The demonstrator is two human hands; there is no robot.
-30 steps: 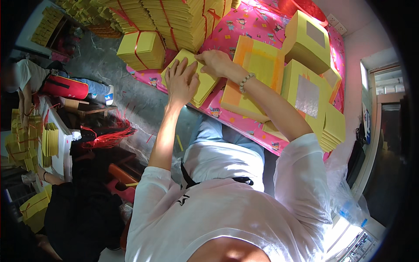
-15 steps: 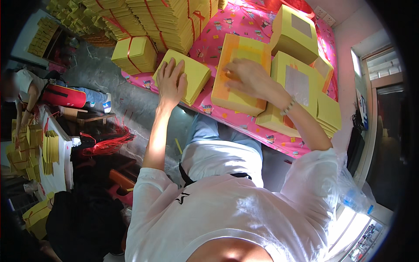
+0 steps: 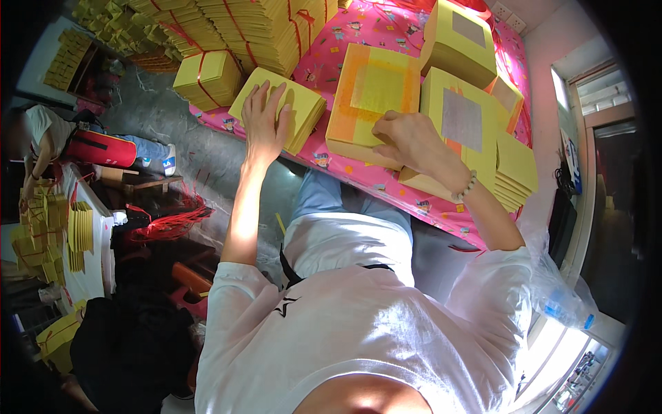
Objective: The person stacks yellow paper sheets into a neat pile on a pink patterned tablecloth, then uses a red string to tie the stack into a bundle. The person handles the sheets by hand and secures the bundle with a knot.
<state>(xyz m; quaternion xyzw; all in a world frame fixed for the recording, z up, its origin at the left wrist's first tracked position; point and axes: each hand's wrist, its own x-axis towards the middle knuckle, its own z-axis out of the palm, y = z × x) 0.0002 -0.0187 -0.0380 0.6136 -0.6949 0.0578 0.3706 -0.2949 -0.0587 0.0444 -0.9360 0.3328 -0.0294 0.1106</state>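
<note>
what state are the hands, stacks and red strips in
Left hand: open, on a yellow stack
That yellow stack: no tie visible
Stack left of it: tied in red
Right hand: fingers curled, at the orange-edged stack
Orange-edged stack: flat
Tall stacks: tied in red
Red strips: tangled

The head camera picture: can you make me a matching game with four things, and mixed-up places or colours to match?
1. Left hand
2. Tablecloth
3. Right hand
4. Tangle of strips

A. At the near edge of the orange-bordered stack
B. Red
C. On the plain yellow stack
D. Pink with little printed figures

Pairs: 1-C, 2-D, 3-A, 4-B
</note>
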